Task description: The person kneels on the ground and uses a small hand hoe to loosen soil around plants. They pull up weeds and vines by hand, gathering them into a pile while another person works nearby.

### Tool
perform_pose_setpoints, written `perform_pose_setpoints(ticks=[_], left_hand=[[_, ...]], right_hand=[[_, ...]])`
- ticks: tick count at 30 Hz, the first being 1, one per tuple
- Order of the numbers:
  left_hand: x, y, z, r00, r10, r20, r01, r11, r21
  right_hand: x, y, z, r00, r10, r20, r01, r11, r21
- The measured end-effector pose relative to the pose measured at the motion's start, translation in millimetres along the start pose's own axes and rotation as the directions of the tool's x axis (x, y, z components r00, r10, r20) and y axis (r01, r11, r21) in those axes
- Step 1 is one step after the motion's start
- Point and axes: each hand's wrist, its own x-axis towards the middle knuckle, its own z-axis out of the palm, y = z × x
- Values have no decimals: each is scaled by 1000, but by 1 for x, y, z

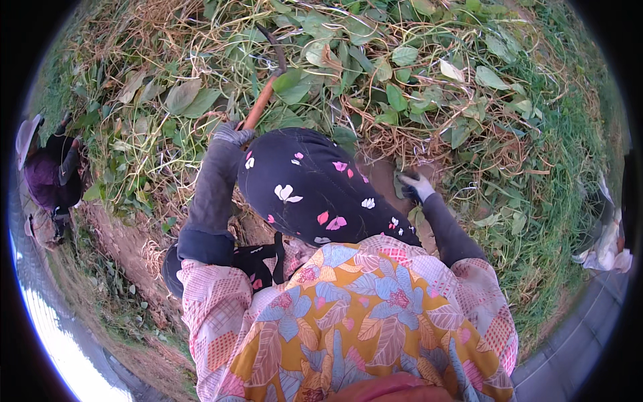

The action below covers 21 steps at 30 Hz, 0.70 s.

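Note:
My left hand [233,133], in a grey glove, is closed round the orange-brown wooden handle of a sickle [258,105]. Its dark, curved metal end points away from me into the vines. My right hand [418,187], in a pale and dark glove, is low beside my bent knee, by bare soil and stems. Its fingers curl inward, and whatever they hold is too small and shaded to make out. Tangled vines [375,74] with green and drying leaves lie in front of both hands. My knee in dark flowered cloth [301,184] rises between them.
Bare brown soil [120,244] runs along my left side. A person in purple [50,167] bends at the far left, and another person in pale clothing [606,241] is at the far right edge. Tall grass [569,134] borders the vines on the right.

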Motion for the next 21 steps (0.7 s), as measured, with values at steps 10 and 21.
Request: perform_pose_setpoints(ticks=[10,21], left_hand=[[17,-19,-17,1000,-8,-10,10,986,169],[-9,-7,-16,993,-115,-41,122,959,256]], right_hand=[[158,-367,-51,793,-605,70,558,767,317],[145,-360,-93,457,-723,518,20,-574,-818]])
